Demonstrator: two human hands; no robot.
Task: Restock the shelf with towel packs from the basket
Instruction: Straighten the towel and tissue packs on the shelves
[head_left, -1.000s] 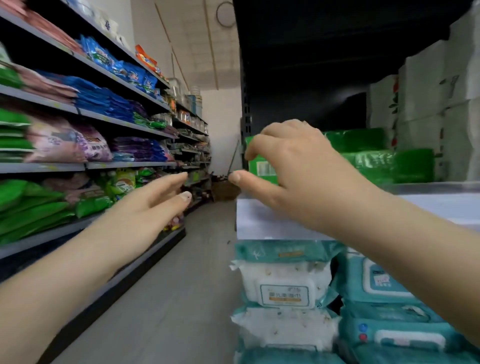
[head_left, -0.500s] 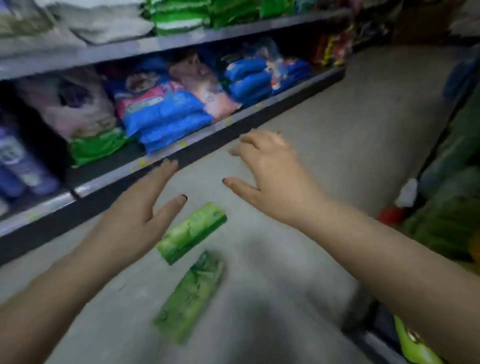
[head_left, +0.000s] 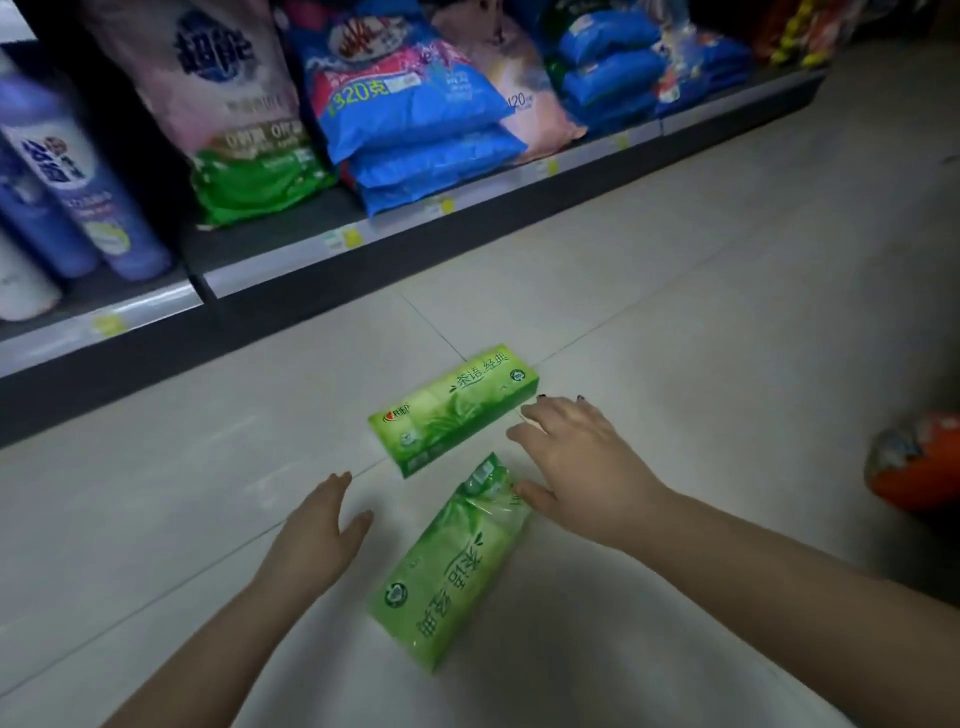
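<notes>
So we've got two green packs lying loose on the floor tiles instead of in any basket, and no basket shows in the shot at all. The far pack (head_left: 453, 408) lies flat, long side roughly across our view, and the near pack (head_left: 451, 561) lies at an angle with one end close to the far one, apart by a thin gap as far as we can tell.

Our right hand (head_left: 576, 462) is spread over the spot between them, fingers loosely bent, thumb touching or right beside the top end of the near pack, fingertips just beside the far pack's right end. It isn't gripping anything. Our left hand (head_left: 317, 535) hangs flat and relaxed just left of the near pack, holding nothing and not touching it.

We'd say the step here is picking the packs up off the floor, so the actual shelving hasn't started for these two. Next move looks like closing the right hand round one pack, likely the near one, with the left coming in from the other side.

The plastic wrap looks slick and crinkly, so a pinch at the very end could slip. Better to grab across the middle.

The low shelf (head_left: 291, 270) behind is full of detergent bags (head_left: 415, 119) and bottles (head_left: 78, 192).
</notes>
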